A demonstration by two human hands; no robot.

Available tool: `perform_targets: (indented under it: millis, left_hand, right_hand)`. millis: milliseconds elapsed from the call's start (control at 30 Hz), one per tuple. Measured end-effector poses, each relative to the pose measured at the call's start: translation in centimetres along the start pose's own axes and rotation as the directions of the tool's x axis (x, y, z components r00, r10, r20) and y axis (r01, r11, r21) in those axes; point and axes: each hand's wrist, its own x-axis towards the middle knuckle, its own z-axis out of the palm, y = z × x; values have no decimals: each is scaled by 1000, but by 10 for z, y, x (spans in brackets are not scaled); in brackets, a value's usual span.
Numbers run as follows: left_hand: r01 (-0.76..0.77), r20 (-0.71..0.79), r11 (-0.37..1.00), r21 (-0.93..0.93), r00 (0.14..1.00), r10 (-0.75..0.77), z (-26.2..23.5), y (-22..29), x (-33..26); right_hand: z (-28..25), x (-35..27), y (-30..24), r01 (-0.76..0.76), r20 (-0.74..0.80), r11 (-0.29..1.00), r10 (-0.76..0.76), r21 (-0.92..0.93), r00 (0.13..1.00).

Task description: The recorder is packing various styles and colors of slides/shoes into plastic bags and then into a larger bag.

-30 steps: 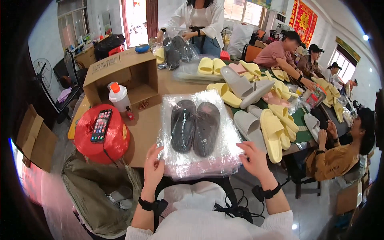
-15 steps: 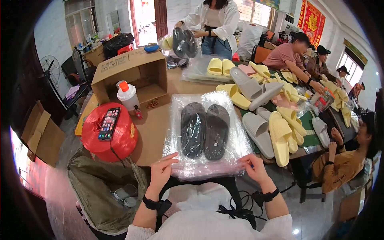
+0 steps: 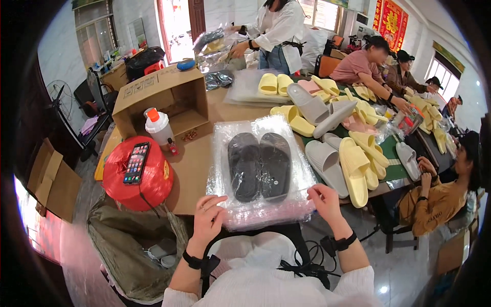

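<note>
A pair of dark grey slippers [image 3: 244,169] lies side by side within a clear plastic bag [image 3: 302,158], on a stack of similar clear bags [image 3: 250,219] at the table's near edge. My left hand [image 3: 208,219] is at the near left corner of the bag, thumb and fingertips pinched on its edge. At the near right corner my right hand [image 3: 326,204] pinches the plastic between thumb and finger. The bag's near end lies toward me, beyond the slippers' heels.
Left stand a red twine roll [image 3: 138,174] bearing a phone [image 3: 137,162], a white bottle [image 3: 159,127] and an open cardboard box [image 3: 158,97]. Grey and yellow slippers [image 3: 353,169] pile up right. A fabric sack [image 3: 128,245] hangs below left. Co-workers [image 3: 279,36] work across and right.
My right hand has lifted a little along the bag's right edge, and my left has shifted slightly. Across the table, a co-worker has moved a bagged pair leftward. The view has shifted slightly.
</note>
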Motion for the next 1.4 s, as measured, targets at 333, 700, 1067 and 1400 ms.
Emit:
perform_targets:
  millis: [333,700,1067,1400]
  left_hand:
    - [517,-13,855,25,856,-517,53,-30,36]
    - [591,34,788,171,796,-604,59,-30,34]
    - [623,-56,773,118,782,-621,65,-30,32]
    - [523,55,825,214,837,-544,64,-20,55]
  right_hand:
    - [18,37,13,36,-152,936,-95,-351,984]
    - [69,23,-41,541,133,731,-539,-417,831]
    - [103,36,18,62,-128,980,-87,-188,988]
    - [106,33,25,41,-130,989,-60,-141,990]
